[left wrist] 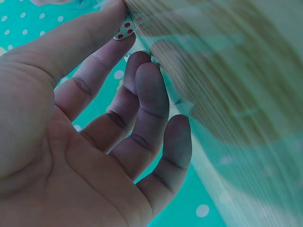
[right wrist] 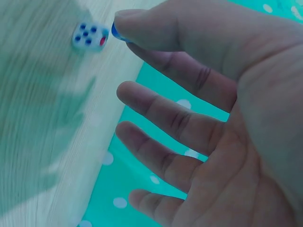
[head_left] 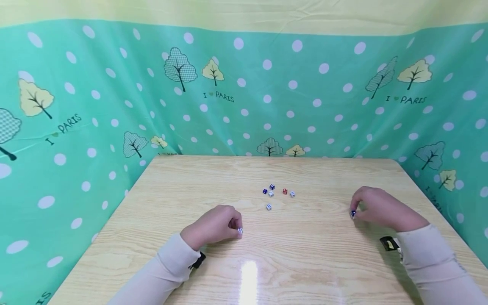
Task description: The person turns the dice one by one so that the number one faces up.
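Observation:
On the left of the table, my left hand pinches a white die between thumb and index finger. Red dots show on that die in the left wrist view. My right hand, over at the right, holds a blue die between thumb and index fingertip. Its thumb covers most of the blue die in the right wrist view. Right beside this blue die is a white die with blue dots on one face and a red dot on another. The other fingers of both hands are loosely bent.
Between the hands and farther back lie several dice: a red die, two blue ones, including a dark blue die, and white ones, including a white die nearest me. A green dotted curtain surrounds the wooden table.

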A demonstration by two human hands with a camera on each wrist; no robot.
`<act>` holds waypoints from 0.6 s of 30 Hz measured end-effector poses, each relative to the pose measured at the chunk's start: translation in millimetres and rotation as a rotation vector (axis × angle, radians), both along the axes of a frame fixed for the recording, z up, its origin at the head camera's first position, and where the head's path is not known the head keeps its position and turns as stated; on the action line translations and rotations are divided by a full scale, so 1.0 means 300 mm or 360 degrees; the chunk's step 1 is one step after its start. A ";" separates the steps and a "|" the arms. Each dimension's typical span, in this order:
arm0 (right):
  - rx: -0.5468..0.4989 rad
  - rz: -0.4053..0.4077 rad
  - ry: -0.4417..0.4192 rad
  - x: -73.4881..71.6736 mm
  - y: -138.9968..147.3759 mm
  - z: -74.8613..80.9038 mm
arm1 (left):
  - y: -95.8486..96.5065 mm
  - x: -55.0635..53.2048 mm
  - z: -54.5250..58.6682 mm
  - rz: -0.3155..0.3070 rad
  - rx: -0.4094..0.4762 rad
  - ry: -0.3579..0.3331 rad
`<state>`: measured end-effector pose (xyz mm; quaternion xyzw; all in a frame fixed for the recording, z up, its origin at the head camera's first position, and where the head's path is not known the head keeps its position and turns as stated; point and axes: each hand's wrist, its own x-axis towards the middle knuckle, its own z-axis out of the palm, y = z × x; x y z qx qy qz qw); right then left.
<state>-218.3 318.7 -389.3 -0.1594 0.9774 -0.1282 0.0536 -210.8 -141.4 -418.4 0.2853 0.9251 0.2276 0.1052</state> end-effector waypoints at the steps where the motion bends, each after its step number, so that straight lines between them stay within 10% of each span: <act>1: 0.0009 -0.0022 -0.0007 -0.003 0.005 0.000 | -0.001 0.000 0.000 0.0001 0.0000 0.0001; 18: 0.0055 -0.0074 -0.0139 -0.025 0.055 -0.019 | 0.001 0.003 0.002 0.0005 -0.0001 -0.0011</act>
